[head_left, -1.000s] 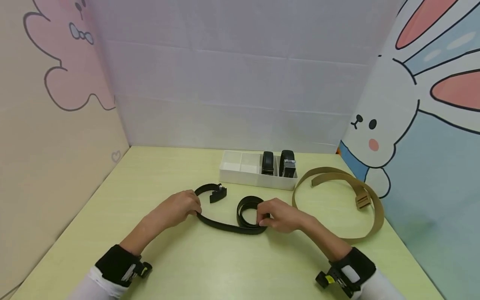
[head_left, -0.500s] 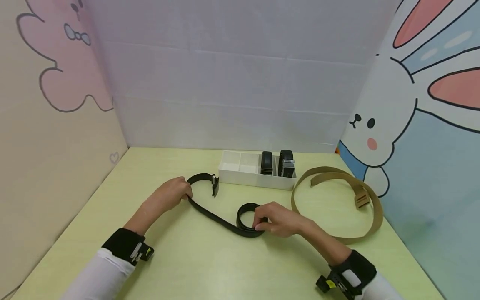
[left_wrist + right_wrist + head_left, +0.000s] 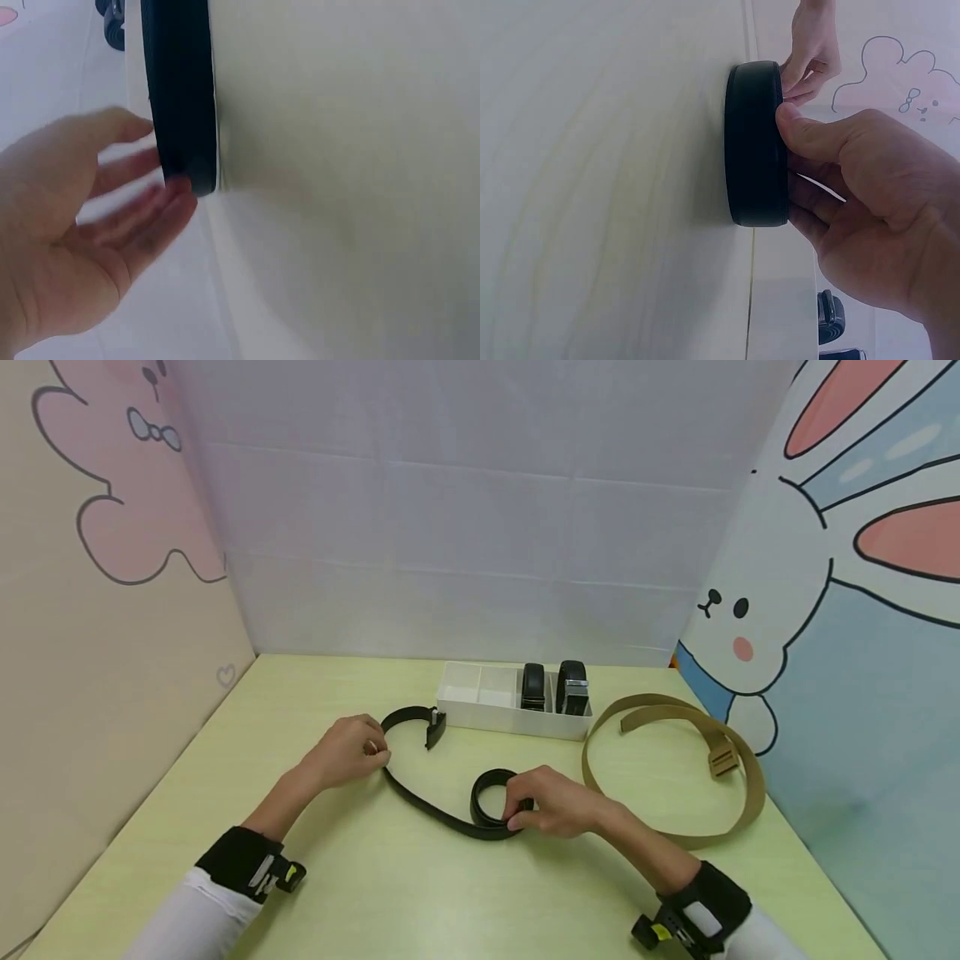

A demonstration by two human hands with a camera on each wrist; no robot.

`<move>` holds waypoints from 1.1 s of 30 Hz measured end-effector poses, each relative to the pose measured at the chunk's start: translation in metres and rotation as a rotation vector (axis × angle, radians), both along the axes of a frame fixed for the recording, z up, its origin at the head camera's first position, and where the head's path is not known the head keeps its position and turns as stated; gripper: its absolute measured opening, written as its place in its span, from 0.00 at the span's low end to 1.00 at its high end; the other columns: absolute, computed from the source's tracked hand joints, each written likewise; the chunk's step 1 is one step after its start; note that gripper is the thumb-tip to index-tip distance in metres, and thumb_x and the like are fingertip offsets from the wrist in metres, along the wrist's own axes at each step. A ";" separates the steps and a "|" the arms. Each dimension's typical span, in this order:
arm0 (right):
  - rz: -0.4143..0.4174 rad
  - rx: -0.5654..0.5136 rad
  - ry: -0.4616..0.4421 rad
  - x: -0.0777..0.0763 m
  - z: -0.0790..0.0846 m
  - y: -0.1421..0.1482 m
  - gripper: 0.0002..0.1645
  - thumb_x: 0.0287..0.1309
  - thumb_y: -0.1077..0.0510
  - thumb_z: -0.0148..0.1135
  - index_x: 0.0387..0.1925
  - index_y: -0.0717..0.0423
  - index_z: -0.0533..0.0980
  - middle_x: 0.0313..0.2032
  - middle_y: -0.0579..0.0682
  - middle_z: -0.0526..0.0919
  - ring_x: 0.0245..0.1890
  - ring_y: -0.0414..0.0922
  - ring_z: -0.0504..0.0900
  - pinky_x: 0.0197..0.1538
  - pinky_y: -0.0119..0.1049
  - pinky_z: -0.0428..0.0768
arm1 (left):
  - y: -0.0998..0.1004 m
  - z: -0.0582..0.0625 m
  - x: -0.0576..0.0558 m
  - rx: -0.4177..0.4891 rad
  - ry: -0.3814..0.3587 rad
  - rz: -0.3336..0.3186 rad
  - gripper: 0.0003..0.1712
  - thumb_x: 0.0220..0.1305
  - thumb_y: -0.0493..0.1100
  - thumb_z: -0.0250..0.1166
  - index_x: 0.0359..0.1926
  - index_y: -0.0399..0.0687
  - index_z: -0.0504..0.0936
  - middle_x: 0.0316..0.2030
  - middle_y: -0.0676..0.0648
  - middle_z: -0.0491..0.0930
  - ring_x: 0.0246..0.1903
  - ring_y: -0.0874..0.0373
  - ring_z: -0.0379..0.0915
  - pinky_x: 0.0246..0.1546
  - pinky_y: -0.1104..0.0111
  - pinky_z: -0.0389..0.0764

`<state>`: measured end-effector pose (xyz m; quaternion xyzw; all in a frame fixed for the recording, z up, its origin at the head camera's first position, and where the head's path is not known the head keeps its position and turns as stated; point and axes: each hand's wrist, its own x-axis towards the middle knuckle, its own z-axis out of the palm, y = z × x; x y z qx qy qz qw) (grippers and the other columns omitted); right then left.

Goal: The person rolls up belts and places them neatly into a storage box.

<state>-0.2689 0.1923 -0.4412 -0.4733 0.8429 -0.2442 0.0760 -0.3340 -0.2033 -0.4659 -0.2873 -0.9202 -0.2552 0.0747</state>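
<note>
A black belt [image 3: 426,807] stands on edge on the table, its right part wound into a coil and its buckle end [image 3: 436,727] curving round at the left. My right hand [image 3: 551,802] pinches the coil's near right side; in the right wrist view the thumb lies over the edge of the coiled belt [image 3: 756,150], fingers inside. At the belt's left bend is my left hand [image 3: 348,749]. In the left wrist view its loosely bent, blurred fingers [image 3: 139,214] touch the strap [image 3: 180,90] with gaps between them, not gripping firmly.
Behind the belt stands a white compartment tray [image 3: 480,714] with two rolled black belts, one [image 3: 533,687] beside the other [image 3: 572,687], in its right compartments. A tan webbing belt [image 3: 753,793] lies in a wide loop at the right. Walls enclose the table [image 3: 420,902] at back and sides.
My left hand moved away and left with the strap, drawing it out straighter, then loosened its fingers as the strap curved again. My right hand stayed on the coil, shifting slightly nearer.
</note>
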 end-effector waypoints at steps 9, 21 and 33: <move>0.024 0.003 -0.010 0.001 0.000 -0.005 0.02 0.71 0.64 0.76 0.39 0.55 0.92 0.39 0.48 0.92 0.40 0.33 0.86 0.52 0.37 0.88 | 0.006 0.015 0.030 0.007 -0.219 0.185 0.01 0.65 0.36 0.75 0.35 0.43 0.92 0.44 0.40 0.93 0.29 0.57 0.80 0.30 0.65 0.77; 0.062 -0.013 0.002 0.001 -0.003 -0.008 0.02 0.71 0.63 0.76 0.40 0.57 0.92 0.39 0.48 0.92 0.40 0.33 0.87 0.51 0.38 0.89 | 0.052 0.015 0.016 -0.058 -0.080 -0.041 0.13 0.68 0.23 0.67 0.49 0.31 0.94 0.45 0.34 0.94 0.27 0.59 0.85 0.28 0.70 0.76; 0.065 -0.030 0.041 0.004 -0.005 -0.016 0.03 0.71 0.62 0.77 0.39 0.54 0.92 0.38 0.47 0.92 0.41 0.34 0.88 0.51 0.34 0.88 | 0.100 -0.078 -0.082 -0.002 0.124 -0.202 0.17 0.69 0.33 0.70 0.55 0.47 0.94 0.53 0.47 0.95 0.50 0.54 0.94 0.48 0.61 0.92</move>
